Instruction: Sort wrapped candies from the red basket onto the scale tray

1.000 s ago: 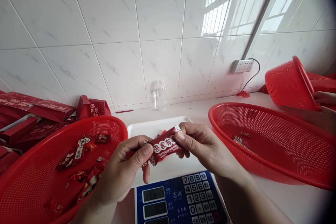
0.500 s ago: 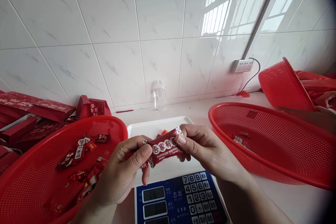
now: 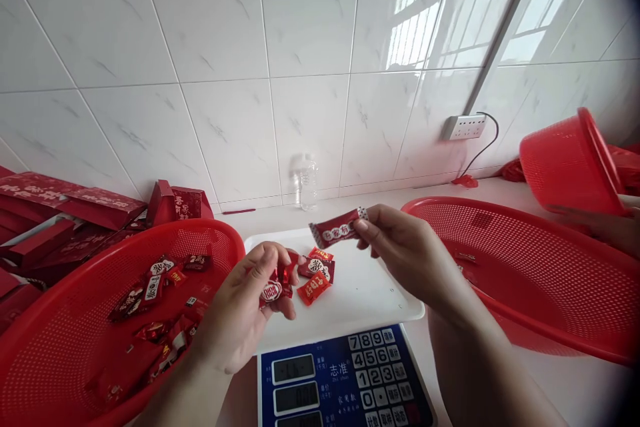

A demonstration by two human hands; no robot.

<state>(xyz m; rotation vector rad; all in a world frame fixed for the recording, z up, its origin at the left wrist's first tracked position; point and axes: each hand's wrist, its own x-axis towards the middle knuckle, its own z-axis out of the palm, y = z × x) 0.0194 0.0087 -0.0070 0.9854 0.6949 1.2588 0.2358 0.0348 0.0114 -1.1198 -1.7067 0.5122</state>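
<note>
My right hand [image 3: 395,237] pinches one end of a long dark red wrapped candy [image 3: 337,230] and holds it up over the white scale pan [image 3: 350,313]. In my left hand [image 3: 250,300], curled fingers hold red wrapped candies [image 3: 273,290], partly hidden by the thumb and palm. Several more candies lie on the pan between my hands, among them an orange-red packet [image 3: 314,287] and a dark red one [image 3: 323,268]. The blue keypad panel [image 3: 345,380] of the scale faces me below.
A red basket [image 3: 220,240] with several candies stands left, before red gift boxes [image 3: 100,200]. Another red basket [image 3: 550,293] stands right. Beyond it, a co-worker's hand [image 3: 600,227] is at a tilted red basket [image 3: 570,163]. A clear bottle [image 3: 309,183] stands by the wall.
My hands have moved apart. The long candy, held between both hands before, is now in my right hand alone, and candies on the pan show. The co-worker's basket has shifted right.
</note>
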